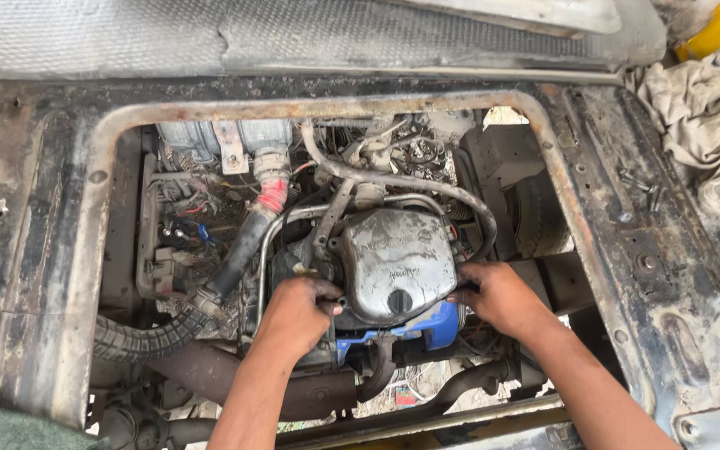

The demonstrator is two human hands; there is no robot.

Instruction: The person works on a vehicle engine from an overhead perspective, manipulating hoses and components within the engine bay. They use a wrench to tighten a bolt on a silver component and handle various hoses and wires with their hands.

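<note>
I look down through a rusty rectangular opening [102,167] onto an engine. A dull silver engine cover [393,258] with a black round cap [399,301] sits in the middle. My left hand [297,312] grips the cover's left edge, fingers curled on it. My right hand [497,296] holds the cover's right edge. A blue part [435,323] shows just below the cover, between my wrists.
A black rubber hose [243,246] with a red band runs up left of the cover. A ribbed black hose [139,340] lies lower left. Wires and thin pipes [377,179] crowd the back. A crumpled cloth [706,125] and loose bolts [639,187] lie on the right panel.
</note>
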